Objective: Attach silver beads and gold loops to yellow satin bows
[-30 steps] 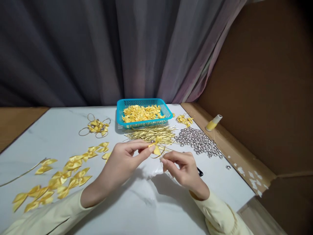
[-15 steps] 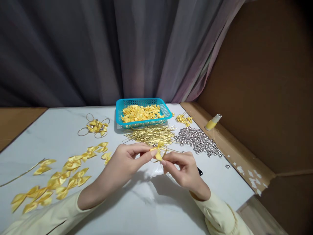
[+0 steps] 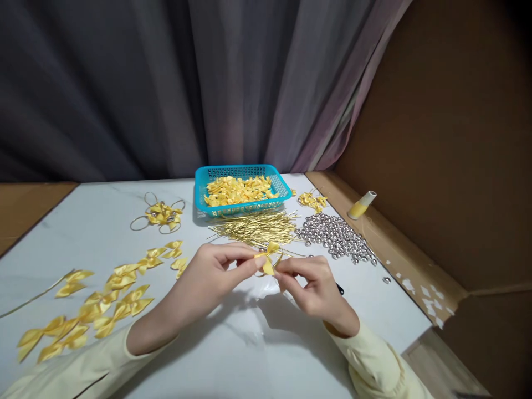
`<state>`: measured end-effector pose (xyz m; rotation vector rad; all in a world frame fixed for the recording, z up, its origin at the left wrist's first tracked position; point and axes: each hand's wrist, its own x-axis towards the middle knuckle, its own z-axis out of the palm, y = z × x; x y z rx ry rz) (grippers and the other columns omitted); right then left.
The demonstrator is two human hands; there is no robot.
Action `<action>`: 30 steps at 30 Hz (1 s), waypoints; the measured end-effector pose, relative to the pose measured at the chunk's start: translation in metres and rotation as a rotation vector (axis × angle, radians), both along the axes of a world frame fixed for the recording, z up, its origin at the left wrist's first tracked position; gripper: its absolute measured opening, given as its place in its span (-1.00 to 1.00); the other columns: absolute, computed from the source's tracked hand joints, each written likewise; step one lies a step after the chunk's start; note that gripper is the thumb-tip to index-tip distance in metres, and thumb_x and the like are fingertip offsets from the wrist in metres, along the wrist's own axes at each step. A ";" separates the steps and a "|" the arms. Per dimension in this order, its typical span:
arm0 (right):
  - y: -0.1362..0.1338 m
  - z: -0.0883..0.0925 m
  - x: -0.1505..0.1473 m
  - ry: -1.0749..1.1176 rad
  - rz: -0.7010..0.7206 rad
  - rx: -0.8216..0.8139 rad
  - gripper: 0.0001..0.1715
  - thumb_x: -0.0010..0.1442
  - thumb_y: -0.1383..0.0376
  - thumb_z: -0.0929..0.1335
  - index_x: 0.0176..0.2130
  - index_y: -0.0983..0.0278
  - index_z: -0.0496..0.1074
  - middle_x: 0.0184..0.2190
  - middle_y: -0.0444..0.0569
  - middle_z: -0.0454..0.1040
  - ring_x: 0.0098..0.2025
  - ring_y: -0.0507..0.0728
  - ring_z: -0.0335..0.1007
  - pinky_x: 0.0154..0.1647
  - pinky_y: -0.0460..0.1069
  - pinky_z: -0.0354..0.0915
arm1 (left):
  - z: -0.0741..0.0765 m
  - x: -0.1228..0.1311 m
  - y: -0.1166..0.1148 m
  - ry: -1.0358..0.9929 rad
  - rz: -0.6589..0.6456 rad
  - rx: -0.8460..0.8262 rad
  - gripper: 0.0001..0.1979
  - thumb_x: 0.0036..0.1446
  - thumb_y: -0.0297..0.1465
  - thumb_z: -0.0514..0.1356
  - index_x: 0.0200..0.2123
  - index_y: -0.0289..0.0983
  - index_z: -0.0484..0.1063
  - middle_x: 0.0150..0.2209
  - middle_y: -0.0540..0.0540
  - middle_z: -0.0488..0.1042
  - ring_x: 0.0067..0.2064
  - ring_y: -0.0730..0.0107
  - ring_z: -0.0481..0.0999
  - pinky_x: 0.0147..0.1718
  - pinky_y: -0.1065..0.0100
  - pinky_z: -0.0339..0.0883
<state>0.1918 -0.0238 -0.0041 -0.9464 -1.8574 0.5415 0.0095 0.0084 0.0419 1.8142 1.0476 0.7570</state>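
Note:
Between my hands, above the white table, is a yellow ribbon bow (image 3: 269,259) with a looped gold wire tie (image 3: 279,259). My left hand (image 3: 222,271) pinches the bow's left side between thumb and forefinger. From the right, my right hand (image 3: 307,282) closes thumb and fingertips on the wire at the loop's lower right. Just beyond my hands lies a pile of gold wire ties (image 3: 257,226). A heap of silver beads (image 3: 336,238) spreads to the right of it. The wire ends inside my fingers are hidden.
A blue basket (image 3: 243,209) of yellow bows stands at the back. Loose bows (image 3: 100,305) lie to the left, near a cluster of looped bows (image 3: 163,215). More wired bows (image 3: 312,200) lie back right. A bottle with yellow contents (image 3: 361,205) stands on the cardboard edge.
My right fingers have shifted slightly at the wire loop beside the bow. My left hand keeps its pinch. The whole view has moved a little.

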 end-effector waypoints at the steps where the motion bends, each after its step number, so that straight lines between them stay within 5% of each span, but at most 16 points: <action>1: 0.000 -0.001 0.001 -0.007 0.002 0.019 -0.83 0.12 0.46 0.27 -0.49 0.35 0.38 -0.67 -0.14 0.30 -0.64 -0.06 0.12 -0.58 -0.13 0.08 | 0.001 0.000 0.001 0.002 -0.006 -0.009 -0.80 0.06 -0.31 0.19 -0.54 -0.24 0.49 -0.41 0.02 0.52 -0.32 0.41 0.45 -0.32 0.46 0.26; 11: 0.002 -0.006 0.003 -0.079 0.031 0.145 -0.81 0.09 0.56 0.23 -0.42 0.33 0.33 -0.61 -0.15 0.23 -0.58 -0.04 0.08 -0.53 -0.13 0.09 | 0.005 -0.001 0.001 0.040 -0.047 0.003 -0.80 0.08 -0.32 0.18 -0.53 -0.24 0.49 -0.46 0.04 0.49 -0.38 0.45 0.39 -0.38 0.48 0.22; 30: 0.000 -0.006 -0.003 -0.047 0.000 0.091 -0.80 0.13 0.51 0.19 -0.43 0.33 0.33 -0.61 -0.10 0.32 -0.58 -0.02 0.17 -0.52 -0.12 0.14 | 0.007 0.002 0.000 -0.081 0.018 -0.218 -0.75 0.07 -0.36 0.19 -0.62 -0.28 0.45 -0.55 0.07 0.38 -0.42 0.49 0.29 -0.41 0.48 0.14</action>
